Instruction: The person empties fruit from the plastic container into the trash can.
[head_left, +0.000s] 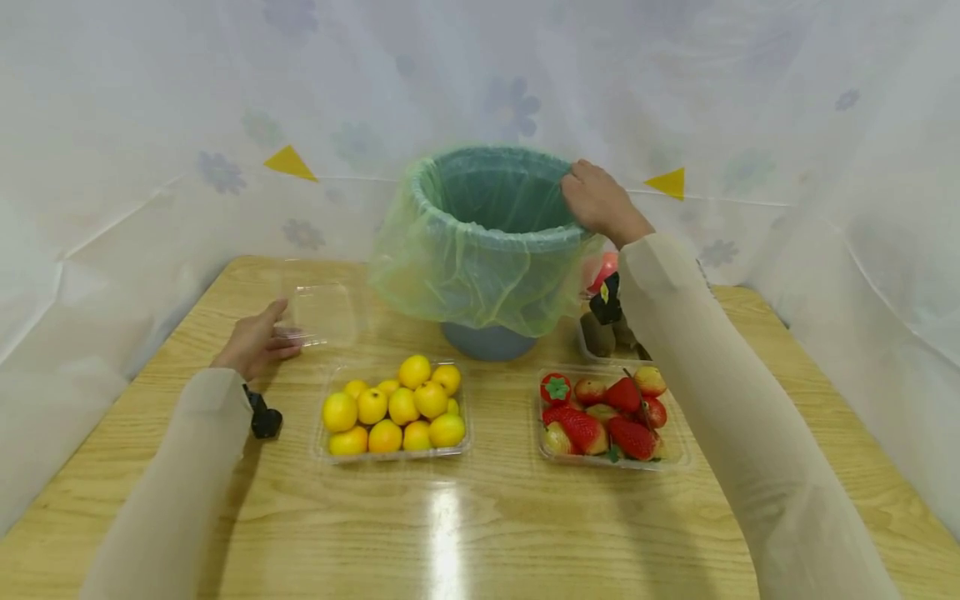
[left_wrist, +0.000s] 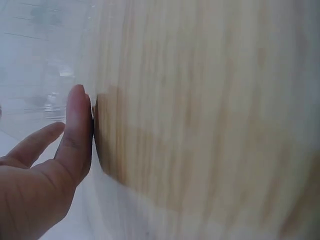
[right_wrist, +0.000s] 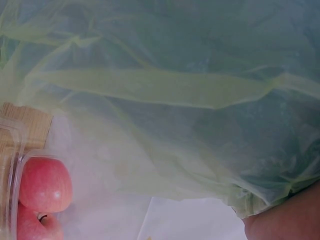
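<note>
A blue-grey bin [head_left: 487, 340] lined with a thin green bag [head_left: 465, 267] stands at the back middle of the wooden table [head_left: 480, 525]. My right hand [head_left: 596, 200] grips the bin's right rim, fingers curled over the bag's edge. The right wrist view is filled by the green bag [right_wrist: 175, 85], with a bit of my hand [right_wrist: 287, 220] at the lower right. My left hand [head_left: 258, 342] pinches the near left corner of an empty clear plastic box [head_left: 322, 312] lying left of the bin. In the left wrist view the thumb [left_wrist: 77, 135] lies flat by the table [left_wrist: 210, 125].
A clear tray of several yellow fruits [head_left: 393, 408] sits front left of the bin, and a tray of strawberries [head_left: 607, 412] front right. Behind my right arm are a tray of kiwis [head_left: 600, 333] and red apples [head_left: 603, 271], the apples [right_wrist: 42, 185] also showing in the right wrist view. White sheeting surrounds the table.
</note>
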